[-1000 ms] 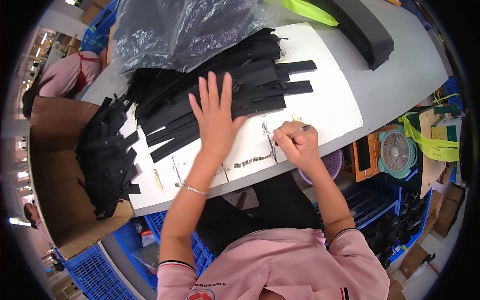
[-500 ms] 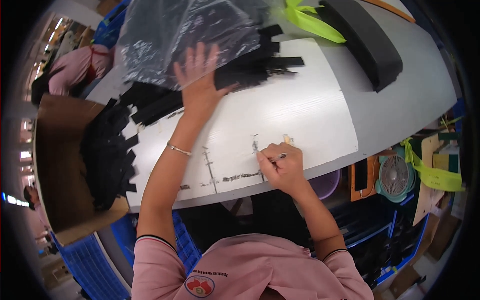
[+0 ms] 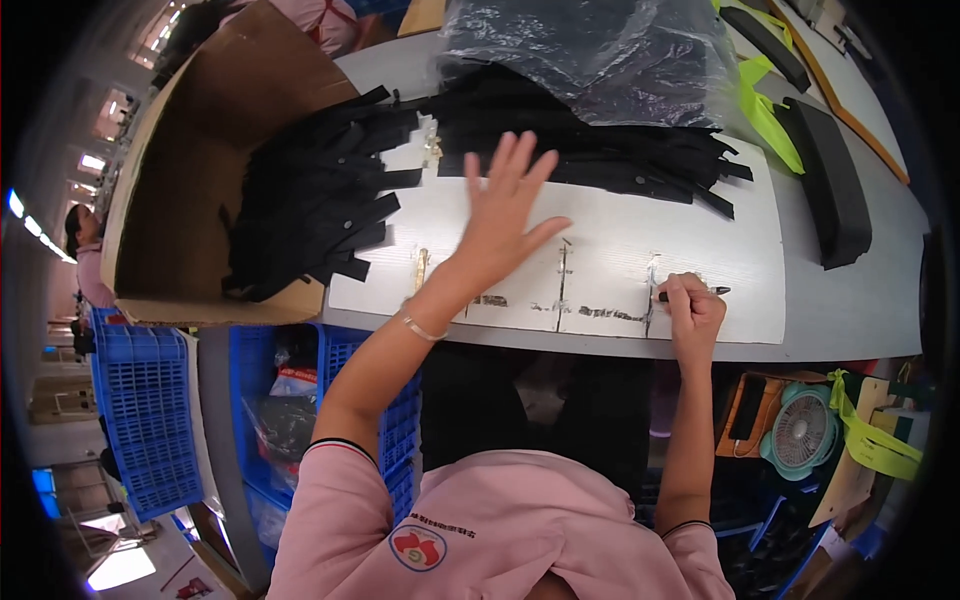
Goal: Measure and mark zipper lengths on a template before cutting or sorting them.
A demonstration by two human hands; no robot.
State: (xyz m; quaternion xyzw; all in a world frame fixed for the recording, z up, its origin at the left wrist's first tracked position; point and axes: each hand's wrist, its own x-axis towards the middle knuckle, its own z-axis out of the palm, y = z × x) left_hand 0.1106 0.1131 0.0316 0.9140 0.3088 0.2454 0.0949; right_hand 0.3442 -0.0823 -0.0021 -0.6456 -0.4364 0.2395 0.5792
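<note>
My left hand is spread wide above the white board, its fingertips close to the near edge of a long pile of black fabric strips. It holds nothing. Closed around a dark pen, my right hand is at the right part of the board, beside a dark line drawn there. Several dark lines and smudged marks run along the board's near side. A clear plastic bag lies over the far part of the strips.
At the left, a tipped cardboard box holds more black strips that spill onto the board. A long black padded piece and a yellow-green ribbon lie at the far right. Below the table stand blue crates and a small fan.
The view has swung left, so the table appears further right. My left hand has come off the plastic bag and nearer to me. My right hand still holds the pen.
</note>
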